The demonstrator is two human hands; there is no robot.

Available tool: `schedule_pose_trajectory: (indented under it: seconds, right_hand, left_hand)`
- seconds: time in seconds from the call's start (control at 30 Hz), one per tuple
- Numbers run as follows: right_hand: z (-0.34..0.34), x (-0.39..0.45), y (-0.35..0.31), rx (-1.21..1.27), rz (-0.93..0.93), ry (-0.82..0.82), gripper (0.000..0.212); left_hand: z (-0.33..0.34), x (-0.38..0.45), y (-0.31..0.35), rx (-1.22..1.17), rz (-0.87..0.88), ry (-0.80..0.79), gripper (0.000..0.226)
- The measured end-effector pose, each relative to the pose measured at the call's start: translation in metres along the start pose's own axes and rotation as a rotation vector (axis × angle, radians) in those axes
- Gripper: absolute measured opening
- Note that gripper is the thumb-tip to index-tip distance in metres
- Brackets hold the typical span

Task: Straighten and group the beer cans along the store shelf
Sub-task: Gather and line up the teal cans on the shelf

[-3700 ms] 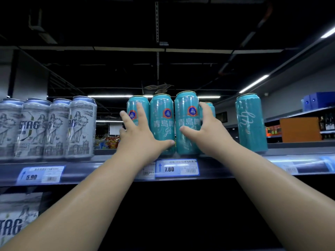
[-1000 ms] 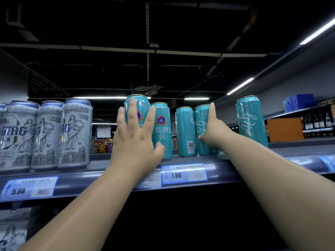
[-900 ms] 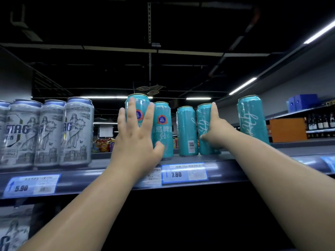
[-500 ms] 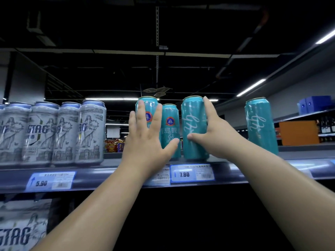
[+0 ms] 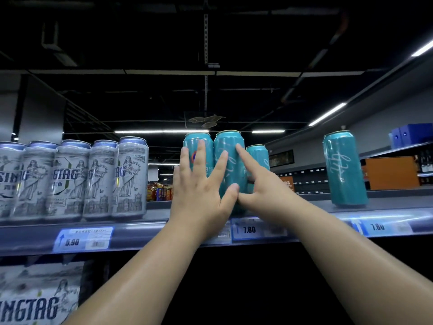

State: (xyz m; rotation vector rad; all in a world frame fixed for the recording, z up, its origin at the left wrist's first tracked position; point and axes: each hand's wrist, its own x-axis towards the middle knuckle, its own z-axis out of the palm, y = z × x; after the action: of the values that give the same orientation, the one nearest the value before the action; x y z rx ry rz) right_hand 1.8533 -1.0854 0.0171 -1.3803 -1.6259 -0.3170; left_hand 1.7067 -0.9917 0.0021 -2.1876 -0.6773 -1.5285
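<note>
Teal beer cans stand together mid-shelf. My left hand lies flat with fingers spread over the left teal can and the front teal can. My right hand grips the front can from its right side, thumb touching my left thumb low on the can. A third teal can stands behind, partly hidden by my right hand. One lone teal can stands apart farther right. Several silver cans form a tight row at the left.
The grey shelf carries price tags 5.90 and 7.80 on its front lip. A gap separates silver and teal cans. A silver carton sits below left. Other store shelves with boxes lie far right.
The front teal can has slid left against the left can, covering the one with the round logo. My hands have closed together, thumbs now touching. The view shifted right.
</note>
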Motion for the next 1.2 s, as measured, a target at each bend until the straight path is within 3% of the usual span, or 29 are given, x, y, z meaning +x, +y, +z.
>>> schedule_pose_trajectory:
  seconds: [0.1,0.23,0.37,0.53,1.2]
  right_hand:
    - [-0.020,0.002,0.011,0.156,0.029,0.005,0.097]
    - [-0.041,0.024,0.024,0.020,0.160,0.139,0.106]
    - [-0.048,0.051,0.037,-0.125,0.328,0.053,0.124]
    - [-0.042,0.066,0.049,-0.069,0.432,0.002,0.132]
    - [-0.043,0.025,0.030,-0.108,0.198,-0.013,0.110]
  left_hand:
    - [0.000,-0.003,0.002,0.080,0.034,0.030,0.074]
    - [0.002,0.001,0.010,0.253,0.036,0.043,0.079]
    - [0.007,0.003,0.021,0.250,-0.024,0.026,0.083]
    - [0.008,-0.001,0.019,0.237,-0.019,0.016,0.083]
    - [0.006,-0.002,0.020,0.248,-0.005,-0.031,0.082]
